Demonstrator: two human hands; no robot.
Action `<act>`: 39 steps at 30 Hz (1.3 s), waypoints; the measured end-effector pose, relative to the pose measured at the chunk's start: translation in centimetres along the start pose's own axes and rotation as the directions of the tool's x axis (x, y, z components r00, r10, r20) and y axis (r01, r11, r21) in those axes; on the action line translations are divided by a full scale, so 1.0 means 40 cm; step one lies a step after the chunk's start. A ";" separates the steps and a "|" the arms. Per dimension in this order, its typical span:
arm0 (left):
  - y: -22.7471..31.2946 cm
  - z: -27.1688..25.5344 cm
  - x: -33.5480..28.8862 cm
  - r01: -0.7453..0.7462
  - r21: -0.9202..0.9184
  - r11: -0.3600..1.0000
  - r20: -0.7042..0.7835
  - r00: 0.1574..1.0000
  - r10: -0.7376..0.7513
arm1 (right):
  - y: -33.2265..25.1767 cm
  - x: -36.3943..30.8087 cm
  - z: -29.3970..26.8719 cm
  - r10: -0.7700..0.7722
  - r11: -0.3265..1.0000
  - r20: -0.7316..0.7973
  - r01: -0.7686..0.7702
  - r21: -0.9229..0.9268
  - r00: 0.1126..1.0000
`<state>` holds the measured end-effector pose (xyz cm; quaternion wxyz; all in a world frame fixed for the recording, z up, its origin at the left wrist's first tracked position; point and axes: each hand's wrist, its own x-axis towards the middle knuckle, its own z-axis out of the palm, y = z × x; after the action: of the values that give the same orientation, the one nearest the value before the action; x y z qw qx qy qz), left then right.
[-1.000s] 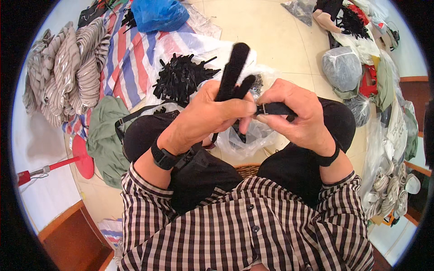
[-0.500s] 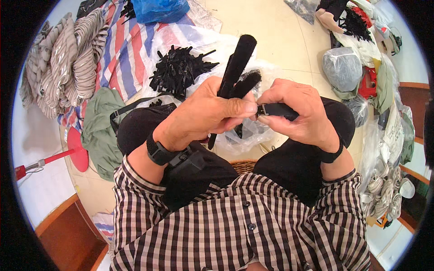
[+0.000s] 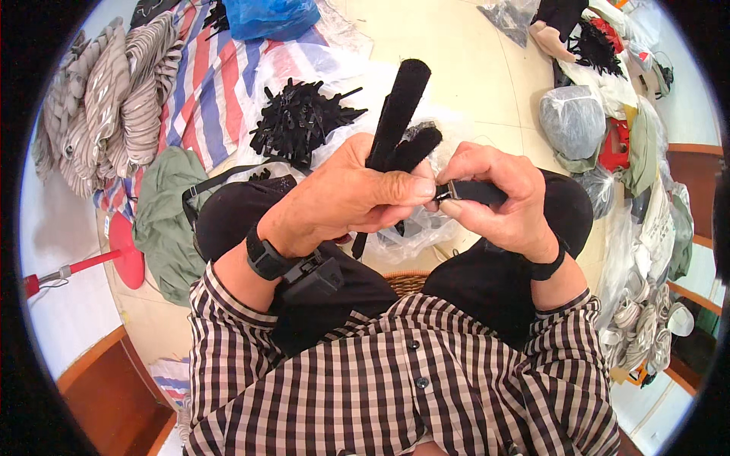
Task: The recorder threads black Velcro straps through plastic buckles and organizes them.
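Observation:
Over my lap, my left hand (image 3: pixel 361 190) is closed around a black fuzzy strap (image 3: pixel 403 110) that resembles hook-and-loop tape. One broad end sticks up above the fist, a shorter end beside it, and a narrow tail hangs below. Facing it, my right hand (image 3: pixel 509 201) pinches a smoother black band (image 3: pixel 479 191) between thumb and fingers. At the band's left end, a small dark buckle-like piece (image 3: pixel 443 191) meets my left thumb tip. My fingers partly cover it, so whether strap and band are joined cannot be seen.
A heap of black straps (image 3: pixel 304 118) lies ahead on clear plastic sheeting (image 3: pixel 285 64). Grey striped bundles (image 3: pixel 114 99) and green cloth (image 3: pixel 171 220) are on the left. A wicker basket (image 3: pixel 407 283) sits between my legs. Wrapped bags (image 3: pixel 572 121) line the right.
My right hand has shifted slightly right, and more of the small buckle-like piece shows between my fingertips. The left hand keeps its hold on the strap.

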<state>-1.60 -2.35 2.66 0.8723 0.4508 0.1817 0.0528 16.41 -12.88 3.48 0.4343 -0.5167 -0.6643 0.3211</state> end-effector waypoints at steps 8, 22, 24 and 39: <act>-0.007 0.003 -0.004 -0.071 0.111 0.991 -0.069 0.994 0.079 | 0.017 0.001 0.009 -0.275 0.904 0.007 0.261 -0.337 0.961; 0.005 0.011 -0.011 -0.048 0.038 0.998 -0.016 0.999 0.049 | 0.012 -0.008 0.003 -0.131 0.991 -0.001 0.131 -0.037 0.991; 0.005 0.010 -0.013 -0.044 0.031 0.999 -0.003 0.999 0.044 | 0.002 -0.012 0.007 -0.116 0.993 -0.019 0.115 -0.041 0.993; 0.011 0.026 -0.017 0.026 0.105 0.994 -0.074 0.997 -0.018 | 0.000 -0.004 0.002 -0.358 0.853 0.054 0.350 -0.387 0.932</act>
<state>-1.81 -3.07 3.76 0.8404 0.4923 0.2210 0.0501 16.36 -13.03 3.41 0.3807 -0.4647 -0.7942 0.0916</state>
